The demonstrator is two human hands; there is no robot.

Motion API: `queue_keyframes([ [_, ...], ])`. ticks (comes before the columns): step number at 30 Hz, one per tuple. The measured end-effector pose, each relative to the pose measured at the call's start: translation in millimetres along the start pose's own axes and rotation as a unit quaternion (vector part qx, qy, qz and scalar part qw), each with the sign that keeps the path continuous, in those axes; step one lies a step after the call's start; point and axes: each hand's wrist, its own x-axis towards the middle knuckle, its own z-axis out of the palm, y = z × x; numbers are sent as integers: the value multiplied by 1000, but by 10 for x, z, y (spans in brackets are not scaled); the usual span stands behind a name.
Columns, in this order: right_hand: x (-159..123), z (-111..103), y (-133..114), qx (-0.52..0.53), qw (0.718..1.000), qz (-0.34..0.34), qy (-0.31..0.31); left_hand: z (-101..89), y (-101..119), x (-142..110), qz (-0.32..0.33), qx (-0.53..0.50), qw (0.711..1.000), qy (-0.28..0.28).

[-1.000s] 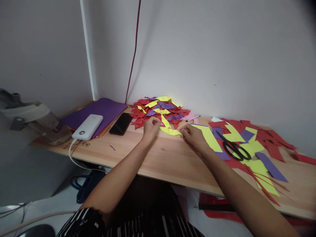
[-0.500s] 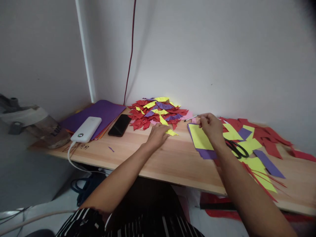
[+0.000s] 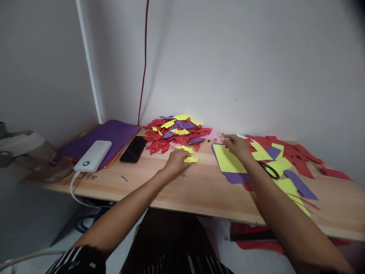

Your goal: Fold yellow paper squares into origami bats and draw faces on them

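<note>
My left hand [image 3: 176, 160] rests on the wooden table [image 3: 182, 184], its fingers on a small folded yellow paper piece [image 3: 190, 159] just in front of a heap of folded red, yellow and purple paper triangles [image 3: 176, 132]. To the right, my right hand [image 3: 237, 146] lies on the far edge of a yellow paper sheet [image 3: 228, 160] stacked on a purple sheet [image 3: 236, 177]. Whether it pinches the sheet I cannot tell.
Black scissors [image 3: 269, 170] lie among red, yellow and purple paper offcuts [image 3: 288, 161] at the right. A pen [image 3: 215, 137] lies behind the sheets. A black phone [image 3: 133, 149], a white power bank [image 3: 92, 161] with cable and purple folders [image 3: 105, 136] occupy the left, against the wall.
My right hand let go of the yellow strip and went right to the yellow and purple sheets, which slid leftward. My left hand drew the yellow piece closer and pressed it down.
</note>
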Motion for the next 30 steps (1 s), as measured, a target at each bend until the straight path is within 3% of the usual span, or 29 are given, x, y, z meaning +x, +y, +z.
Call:
queue_keyframes([
  [5, 357, -6, -48, -138, 990, 0, -26, -138, -10, 15, 26, 25, 997, -64],
  [10, 649, 147, -54, -260, 962, -22, -78, -148, -115, 5, 66, -7, 995, -75],
  [16, 734, 213, 28, -333, 924, -132, -132, -70, -233, 34, 98, -40, 993, -57],
  [21, 713, 16, 176, -338, 910, -193, -142, -78, -209, 32, 87, -52, 994, -43],
  [26, 512, -304, 196, -302, 934, -167, -87, -123, -173, -14, 71, -67, 994, -46],
  [28, 348, -313, 46, -130, 986, -103, 1, -132, -172, -31, 75, -81, 993, -48],
  [30, 139, -195, -192, 100, 991, -62, 71, -136, -173, -38, 75, -92, 992, -50],
])
